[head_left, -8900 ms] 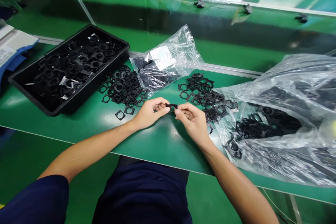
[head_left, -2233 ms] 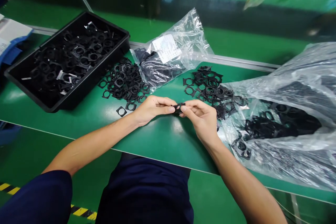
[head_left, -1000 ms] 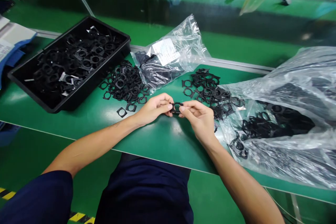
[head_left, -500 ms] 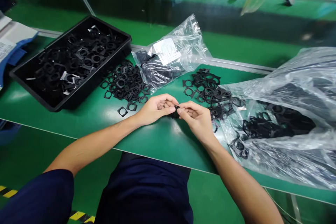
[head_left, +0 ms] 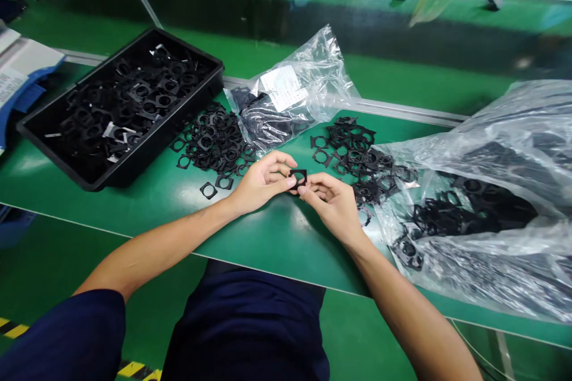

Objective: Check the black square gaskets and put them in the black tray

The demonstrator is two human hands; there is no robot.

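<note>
Between my two hands is a small black square frame with a round hole (head_left: pixel 298 172), held above the green table near its front. My left hand (head_left: pixel 267 181) pinches its left side between thumb and fingers. The fingertips of my right hand (head_left: pixel 330 197) grip its lower right side. Left of my hands lies a pile of similar black frames (head_left: pixel 215 141), with two loose ones apart from it. Another pile of black frames (head_left: pixel 357 155) lies just beyond my right hand.
A black bin (head_left: pixel 165 131) full of black parts, some with white strips, stands at the left. A labelled clear bag (head_left: pixel 308 92) of parts lies behind my hands. At the right a large clear bag (head_left: pixel 482 262) lies open with black frames inside. A metal rail (head_left: pixel 411 112) edges the table's back.
The black frame has been turned from nearly edge-on, so its face and round hole now show. My left fingers have lifted and opened a little. Nothing else has visibly moved.
</note>
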